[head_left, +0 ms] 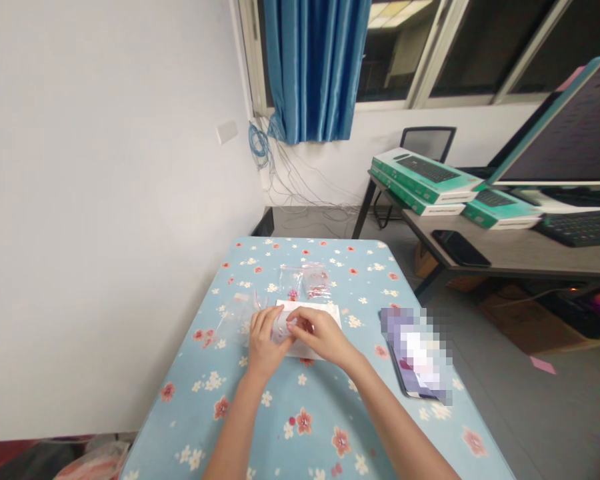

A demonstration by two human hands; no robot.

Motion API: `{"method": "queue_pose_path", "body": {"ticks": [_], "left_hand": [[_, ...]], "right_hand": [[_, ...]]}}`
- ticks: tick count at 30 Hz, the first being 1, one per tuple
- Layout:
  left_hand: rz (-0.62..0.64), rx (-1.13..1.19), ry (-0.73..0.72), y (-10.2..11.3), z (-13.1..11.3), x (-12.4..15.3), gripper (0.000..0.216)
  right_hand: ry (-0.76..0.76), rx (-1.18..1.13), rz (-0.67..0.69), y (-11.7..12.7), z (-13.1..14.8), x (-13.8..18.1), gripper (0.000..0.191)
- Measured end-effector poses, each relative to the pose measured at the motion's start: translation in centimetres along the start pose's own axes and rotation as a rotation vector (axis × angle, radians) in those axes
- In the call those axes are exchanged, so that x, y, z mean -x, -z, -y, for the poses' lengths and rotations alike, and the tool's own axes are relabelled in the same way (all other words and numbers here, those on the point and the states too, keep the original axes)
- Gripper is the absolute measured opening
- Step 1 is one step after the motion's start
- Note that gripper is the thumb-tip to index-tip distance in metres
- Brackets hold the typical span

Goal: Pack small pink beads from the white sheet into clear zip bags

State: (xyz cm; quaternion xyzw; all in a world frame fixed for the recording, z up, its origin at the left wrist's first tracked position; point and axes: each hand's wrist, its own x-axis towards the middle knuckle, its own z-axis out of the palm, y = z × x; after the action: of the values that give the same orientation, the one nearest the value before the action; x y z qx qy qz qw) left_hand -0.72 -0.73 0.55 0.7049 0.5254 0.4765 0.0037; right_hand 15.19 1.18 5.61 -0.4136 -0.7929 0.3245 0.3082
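Both of my hands meet over a white sheet or card [333, 312] on the flowered tablecloth. My left hand [266, 337] is curled around the left side of a small whitish, rounded object [281, 323]; its exact kind cannot be made out. My right hand [320, 333] has thumb and forefinger pinched together at that object's right side, and whatever sits between the fingertips is too small to name. Beyond the card lie clear plastic bags [317, 280] with small pink and red pieces inside. Another clear wrapper [235, 320] rests to the left of my left hand.
A phone-like, partly blurred purple item [415, 357] lies on the table's [300, 440] right. A white wall [105, 200] runs along the left. To the right, a desk holds green keyboard boxes [425, 177], a black phone [460, 248] and a monitor [570, 133]. Cables [285, 170] hang behind.
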Motion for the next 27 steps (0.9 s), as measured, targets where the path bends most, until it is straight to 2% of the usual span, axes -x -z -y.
{"method": "queue_pose_path", "body": {"ticks": [7,10,13,18,27], "left_hand": [[0.024,0.001,0.008,-0.1,0.3,0.2,0.049],[0.018,-0.004,0.011,-0.1,0.4,0.2,0.051],[0.022,-0.007,0.011,-0.1,0.4,0.2,0.051],[0.018,-0.01,0.008,0.0,0.3,0.1,0.05],[0.007,-0.007,0.011,0.0,0.2,0.1,0.049]], "right_hand": [[-0.035,-0.047,-0.058,1.6,-0.7,0.0,0.017],[-0.086,0.041,-0.08,2.5,-2.0,0.0,0.018],[-0.162,0.199,-0.047,2.9,-3.6,0.0,0.018],[-0.229,0.362,0.044,2.3,-5.3,0.2,0.019],[-0.23,0.451,0.11,1.3,-5.5,0.2,0.02]]}}
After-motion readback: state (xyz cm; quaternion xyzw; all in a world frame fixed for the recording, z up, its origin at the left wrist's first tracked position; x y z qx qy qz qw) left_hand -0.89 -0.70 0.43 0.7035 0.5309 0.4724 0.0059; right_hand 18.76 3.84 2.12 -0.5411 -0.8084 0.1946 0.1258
